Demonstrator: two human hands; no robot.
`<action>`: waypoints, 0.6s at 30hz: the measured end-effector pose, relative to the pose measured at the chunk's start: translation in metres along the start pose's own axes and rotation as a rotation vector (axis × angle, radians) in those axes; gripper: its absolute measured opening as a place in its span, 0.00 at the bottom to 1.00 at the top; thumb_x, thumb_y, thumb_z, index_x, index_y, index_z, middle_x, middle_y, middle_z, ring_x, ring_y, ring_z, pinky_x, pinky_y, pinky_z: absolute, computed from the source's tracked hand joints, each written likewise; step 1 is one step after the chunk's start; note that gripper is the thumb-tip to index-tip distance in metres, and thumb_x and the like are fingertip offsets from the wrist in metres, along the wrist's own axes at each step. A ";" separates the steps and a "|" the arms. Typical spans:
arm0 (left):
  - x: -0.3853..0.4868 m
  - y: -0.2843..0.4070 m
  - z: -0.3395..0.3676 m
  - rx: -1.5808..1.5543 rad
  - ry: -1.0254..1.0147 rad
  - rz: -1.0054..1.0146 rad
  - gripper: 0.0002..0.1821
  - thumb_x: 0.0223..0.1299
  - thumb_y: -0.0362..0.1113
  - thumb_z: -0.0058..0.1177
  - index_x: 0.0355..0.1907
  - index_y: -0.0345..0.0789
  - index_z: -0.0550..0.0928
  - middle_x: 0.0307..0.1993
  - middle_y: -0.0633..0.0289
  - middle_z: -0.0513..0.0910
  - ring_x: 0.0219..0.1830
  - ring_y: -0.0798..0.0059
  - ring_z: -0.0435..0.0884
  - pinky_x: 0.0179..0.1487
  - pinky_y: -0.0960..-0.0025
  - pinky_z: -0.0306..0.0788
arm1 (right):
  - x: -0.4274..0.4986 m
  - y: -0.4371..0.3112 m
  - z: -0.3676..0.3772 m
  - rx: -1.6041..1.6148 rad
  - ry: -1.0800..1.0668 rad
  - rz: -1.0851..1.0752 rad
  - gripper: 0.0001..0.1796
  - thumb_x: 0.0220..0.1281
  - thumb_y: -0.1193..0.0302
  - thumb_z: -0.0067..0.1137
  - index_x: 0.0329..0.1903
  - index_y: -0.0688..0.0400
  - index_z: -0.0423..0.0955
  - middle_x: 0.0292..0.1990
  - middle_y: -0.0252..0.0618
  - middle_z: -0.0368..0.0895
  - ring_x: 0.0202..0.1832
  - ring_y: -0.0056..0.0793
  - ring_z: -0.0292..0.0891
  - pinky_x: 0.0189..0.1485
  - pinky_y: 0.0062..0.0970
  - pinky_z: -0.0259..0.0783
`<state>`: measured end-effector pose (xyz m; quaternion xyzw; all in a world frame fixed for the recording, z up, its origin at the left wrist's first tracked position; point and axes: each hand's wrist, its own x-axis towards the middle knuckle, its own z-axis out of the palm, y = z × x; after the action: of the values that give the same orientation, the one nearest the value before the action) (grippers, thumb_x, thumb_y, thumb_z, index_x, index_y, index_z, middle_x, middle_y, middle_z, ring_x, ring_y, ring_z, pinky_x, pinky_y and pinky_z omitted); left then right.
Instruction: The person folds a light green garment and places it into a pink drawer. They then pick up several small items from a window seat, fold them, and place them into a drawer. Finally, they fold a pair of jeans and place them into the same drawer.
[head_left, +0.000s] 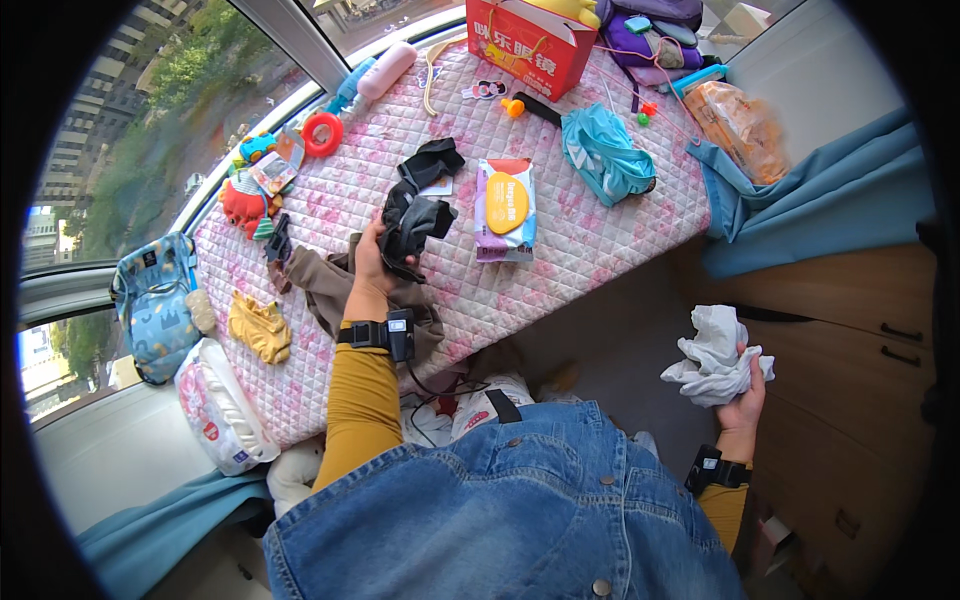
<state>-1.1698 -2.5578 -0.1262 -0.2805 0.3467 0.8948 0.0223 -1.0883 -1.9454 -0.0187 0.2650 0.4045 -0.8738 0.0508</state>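
Note:
My left hand (373, 259) grips a bundle of black cloth (412, 225) above the quilted floral cover (450, 300) by the window. Out to the right, past the quilt's edge, my right hand (741, 397) holds a crumpled white cloth (716, 356) in the air. Under my left forearm lies a brown garment (322, 281). A pack of wipes (506, 210) with a yellow lid is right of the black cloth. Farther right is a bunched turquoise cloth (606, 154), and a yellow cloth (259, 328) rests at the left.
A red paper bag (529, 52) stands at the back. Toys, including a red ring (322, 135) and a toy gun (278, 240), lie along the window side. A blue patterned backpack (156, 300) and a diaper pack (221, 409) sit left. Wooden cabinets (840, 375) stand right.

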 end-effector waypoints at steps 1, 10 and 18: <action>-0.012 -0.002 -0.003 -0.023 -0.034 -0.061 0.21 0.64 0.47 0.33 0.47 0.40 0.78 0.36 0.59 0.83 0.33 0.67 0.81 0.24 0.66 0.74 | 0.001 -0.002 -0.002 0.007 -0.021 0.011 0.25 0.69 0.55 0.47 0.59 0.61 0.70 0.62 0.46 0.69 0.63 0.46 0.64 0.66 0.48 0.58; -0.041 -0.041 -0.015 0.171 0.045 -0.122 0.27 0.67 0.55 0.38 0.58 0.38 0.71 0.49 0.60 0.80 0.44 0.66 0.81 0.33 0.58 0.80 | -0.009 -0.010 -0.036 0.036 0.052 0.014 0.27 0.69 0.56 0.47 0.61 0.62 0.67 0.64 0.47 0.65 0.65 0.46 0.62 0.68 0.47 0.56; -0.077 -0.115 0.017 0.717 0.113 -0.216 0.23 0.67 0.53 0.44 0.55 0.39 0.69 0.41 0.58 0.82 0.35 0.65 0.84 0.32 0.63 0.78 | -0.033 -0.039 -0.098 0.070 0.028 -0.044 0.27 0.69 0.56 0.47 0.61 0.62 0.68 0.63 0.47 0.66 0.64 0.46 0.62 0.68 0.47 0.57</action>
<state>-1.0867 -2.4475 -0.1461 -0.3388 0.6071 0.6921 0.1939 -1.0307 -1.8517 -0.0271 0.2698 0.3800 -0.8846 0.0163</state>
